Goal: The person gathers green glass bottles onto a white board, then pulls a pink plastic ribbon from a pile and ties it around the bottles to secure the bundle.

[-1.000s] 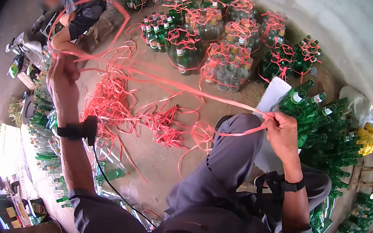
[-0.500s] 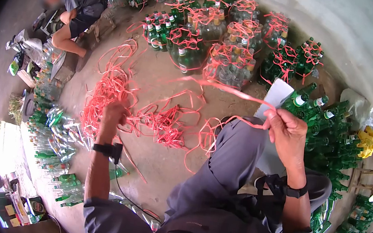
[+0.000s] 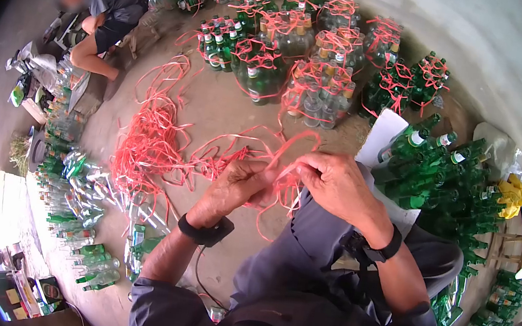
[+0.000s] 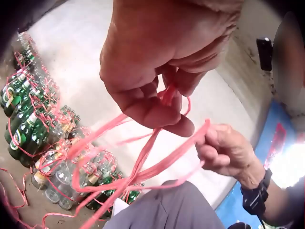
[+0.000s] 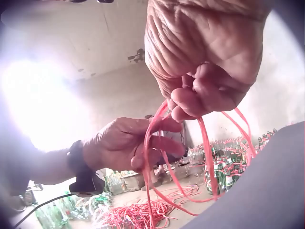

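Note:
Both hands meet in front of the raised knee, working on red plastic twine (image 3: 297, 143). My left hand (image 3: 234, 189) has its fingers curled round several strands, which hang and loop below it in the left wrist view. The right hand (image 3: 336, 185) pinches the same twine between thumb and curled fingers, close beside the left. In the right wrist view, strands of twine (image 5: 207, 152) drop in loops from the right fingers (image 5: 190, 102). A tangled heap of loose twine (image 3: 147, 144) lies on the floor to the left, with a smaller heap behind the left hand.
Bundles of bottles bound with red twine (image 3: 317, 94) stand along the back wall. Loose green bottles (image 3: 436, 171) crowd the right beside a white board (image 3: 383, 137). More bottles (image 3: 99, 267) lie at left. Another person (image 3: 106, 8) sits bent over at the back left.
My left hand swung down from the far left to the twine heap, then came right to meet the right hand. The right hand moved left and kept its hold on the twine.

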Available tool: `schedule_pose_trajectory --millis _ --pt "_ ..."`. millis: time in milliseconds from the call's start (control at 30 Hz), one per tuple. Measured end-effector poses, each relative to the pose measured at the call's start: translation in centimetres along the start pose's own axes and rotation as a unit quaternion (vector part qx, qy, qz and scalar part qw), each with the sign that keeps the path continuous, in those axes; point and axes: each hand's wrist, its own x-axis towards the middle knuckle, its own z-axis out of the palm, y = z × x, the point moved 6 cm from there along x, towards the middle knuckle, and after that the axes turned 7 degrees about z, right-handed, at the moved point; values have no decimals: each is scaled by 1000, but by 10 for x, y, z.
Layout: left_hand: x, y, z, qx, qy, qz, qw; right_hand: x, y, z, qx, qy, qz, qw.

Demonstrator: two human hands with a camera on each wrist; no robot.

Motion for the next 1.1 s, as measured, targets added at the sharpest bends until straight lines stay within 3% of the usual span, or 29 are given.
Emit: schedule_pose_trajectory --millis 67,167,233,367,433,500,533,700,767,833,867,933,1000,1100 --pt "-2 -1 -3 -34 -1 -16 999 4 -1 -1 -27 -3 -3 1000" --pt "-4 10 -19 39 31 37 998 6 12 0 -91 47 -38 994" --pt "-2 20 -42 147 86 78 982 11 25 -4 -121 53 -23 991" --pt "-18 58 -107 122 283 130 942 16 56 -29 -188 93 17 978" --pt "-27 84 -139 50 321 185 928 15 60 -39 -163 111 2 980" --pt "-39 108 -172 158 388 185 889 11 65 -50 -62 119 44 990" --pt "-41 114 -186 158 397 207 880 11 63 -54 -85 113 50 989" --pt "-50 111 -250 15 500 237 833 6 82 -52 -88 99 108 985" --pt "-48 94 -242 78 489 182 849 5 86 -44 -104 100 118 983" --pt "-30 71 -200 123 363 172 907 5 78 -30 -62 104 2 993" --pt "-18 47 -184 93 277 170 941 7 65 -23 -102 66 -5 993" --pt "-2 29 -114 85 196 113 970 8 53 -8 -132 38 -28 990" --pt "14 -8 -66 78 108 41 990 8 42 10 -164 -11 -63 984" --pt "26 -21 -7 36 53 20 998 8 38 25 -194 -17 -66 979"
